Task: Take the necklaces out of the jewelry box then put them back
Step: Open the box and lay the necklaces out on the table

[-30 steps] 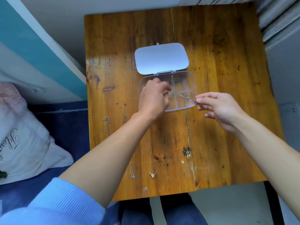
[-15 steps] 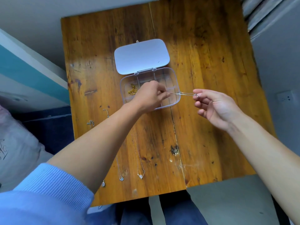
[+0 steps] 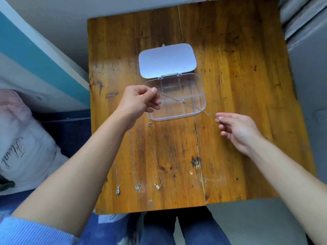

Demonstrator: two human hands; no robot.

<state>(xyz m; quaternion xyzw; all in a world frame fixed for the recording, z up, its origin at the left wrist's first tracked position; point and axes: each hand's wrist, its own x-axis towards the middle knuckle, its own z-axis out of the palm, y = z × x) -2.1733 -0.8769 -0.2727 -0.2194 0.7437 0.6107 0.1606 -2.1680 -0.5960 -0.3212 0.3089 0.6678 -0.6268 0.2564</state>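
A clear plastic jewelry box [image 3: 201, 89] lies open on the wooden table [image 3: 238, 85], its white lid [image 3: 167, 60] folded back behind it. A thin silver necklace [image 3: 182, 101] is stretched taut above the box, its small pendant hanging mid-chain. My left hand [image 3: 139, 101] pinches one end at the box's left edge. My right hand [image 3: 237, 129] pinches the other end just past the box's front right corner. Three more necklaces lie straight on the table in front of the box: one with an oval pendant [image 3: 117, 191], one [image 3: 137, 187] in the middle, one [image 3: 158, 186] on the right.
A white pillow [image 3: 21, 149] lies to the left beside a blue surface. A teal and white wall runs along the left. My legs in blue jeans [image 3: 194, 228] show below the table's near edge.
My hands have drawn apart, pulling the necklace out of the box and stretching it tight. My left hand moved left off the compartments, my right hand moved right and nearer.
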